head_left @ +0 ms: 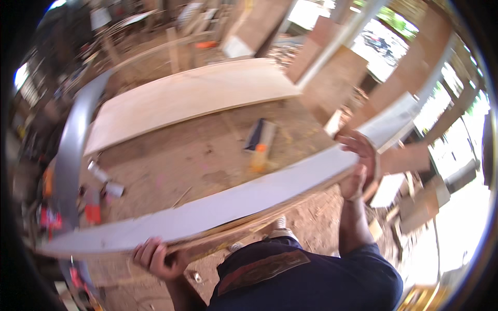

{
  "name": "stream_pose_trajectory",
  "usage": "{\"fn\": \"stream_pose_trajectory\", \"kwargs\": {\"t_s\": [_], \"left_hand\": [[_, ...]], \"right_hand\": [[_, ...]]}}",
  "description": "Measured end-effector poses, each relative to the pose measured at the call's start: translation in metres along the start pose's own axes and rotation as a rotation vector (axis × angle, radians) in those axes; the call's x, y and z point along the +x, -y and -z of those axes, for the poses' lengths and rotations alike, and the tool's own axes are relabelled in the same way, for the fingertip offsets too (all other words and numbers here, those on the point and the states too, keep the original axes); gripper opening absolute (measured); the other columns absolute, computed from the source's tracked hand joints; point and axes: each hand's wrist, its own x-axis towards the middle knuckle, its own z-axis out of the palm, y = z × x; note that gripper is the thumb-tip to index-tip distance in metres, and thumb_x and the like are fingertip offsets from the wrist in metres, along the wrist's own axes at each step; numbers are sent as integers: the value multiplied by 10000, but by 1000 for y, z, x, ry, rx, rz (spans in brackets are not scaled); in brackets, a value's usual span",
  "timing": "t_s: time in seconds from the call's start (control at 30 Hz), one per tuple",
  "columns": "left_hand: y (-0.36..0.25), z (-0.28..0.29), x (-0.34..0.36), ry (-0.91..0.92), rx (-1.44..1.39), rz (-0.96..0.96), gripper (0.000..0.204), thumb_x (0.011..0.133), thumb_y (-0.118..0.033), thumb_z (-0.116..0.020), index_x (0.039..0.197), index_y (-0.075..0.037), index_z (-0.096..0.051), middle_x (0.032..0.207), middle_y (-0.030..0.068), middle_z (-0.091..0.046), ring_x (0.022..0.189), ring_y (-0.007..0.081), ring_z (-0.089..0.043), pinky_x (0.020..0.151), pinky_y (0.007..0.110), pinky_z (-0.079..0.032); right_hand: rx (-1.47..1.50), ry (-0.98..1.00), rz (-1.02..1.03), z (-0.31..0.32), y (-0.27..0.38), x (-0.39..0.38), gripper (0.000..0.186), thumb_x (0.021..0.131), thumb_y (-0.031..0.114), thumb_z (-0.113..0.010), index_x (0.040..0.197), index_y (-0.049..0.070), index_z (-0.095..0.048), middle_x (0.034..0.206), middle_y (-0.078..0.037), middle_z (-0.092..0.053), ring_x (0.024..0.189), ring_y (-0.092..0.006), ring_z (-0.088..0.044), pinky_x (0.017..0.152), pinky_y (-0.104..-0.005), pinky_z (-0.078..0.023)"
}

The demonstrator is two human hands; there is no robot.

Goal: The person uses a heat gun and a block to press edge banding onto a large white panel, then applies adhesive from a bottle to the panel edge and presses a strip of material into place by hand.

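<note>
A long, narrow light-grey board (244, 194) lies slanting along the near side of the wooden workbench (171, 176). My left hand (160, 259) is closed at its near edge, toward the left end, with curled fingers. Farther right, my right hand (359, 163) wraps around the board, its fingers bent over from the far side and thumb toward me. Slight blur softens both hands. Beyond the board, a tool with an orange and yellow handle (259, 155) rests on the bench beside a dark blue block-like thing (254, 136).
A broad pale plywood panel (192, 98) covers the bench's far part. Along the left side runs a shiny grey strip (75, 140), with small white cylinders (106, 179) and a red-ended thing (92, 206) nearby. Wooden sheets (332, 78) lean at the right; scraps litter the floor.
</note>
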Motion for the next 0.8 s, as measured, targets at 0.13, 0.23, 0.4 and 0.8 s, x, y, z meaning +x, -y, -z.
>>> {"fn": "stream_pose_trajectory", "kwargs": {"t_s": [0.13, 0.23, 0.4, 0.8], "left_hand": [[-8, 2, -8, -44, 18, -44, 438, 1006, -329, -766, 1290, -62, -568, 1238, 137, -713, 1114, 336, -656, 1065, 528, -467], [-14, 4, -12, -39, 31, -38, 459, 1002, -329, -772, 1302, -53, -561, 1243, 134, -714, 1119, 328, -667, 1064, 522, -469], [-16, 9, -22, -97, 60, -34, 573, 963, -450, -792, 1293, -33, -580, 1237, 150, -680, 1138, 323, -655, 1060, 515, -500], [0, -1, -28, -166, 179, 24, 496, 997, -351, -754, 1238, 51, -589, 1153, 207, -654, 942, 313, -687, 771, 403, -624]], "right_hand": [[40, -193, 15, 39, -6, 0, 964, 1034, 749, -512, 1434, -128, -508, 1362, -290, -657, 1119, -369, -744, 874, -424, -594], [-48, -265, -15, 82, -21, -5, 969, 1045, 772, -452, 1441, -109, -525, 1362, -281, -665, 1136, -353, -739, 911, -427, -586], [-75, -307, -75, 122, -44, -11, 938, 1063, 760, -423, 1454, -84, -540, 1364, -265, -676, 1147, -353, -737, 928, -432, -583], [-184, -444, -74, 234, -90, 11, 833, 1126, 663, -342, 1533, -42, -518, 1452, -255, -637, 1248, -352, -689, 999, -431, -563]]}}
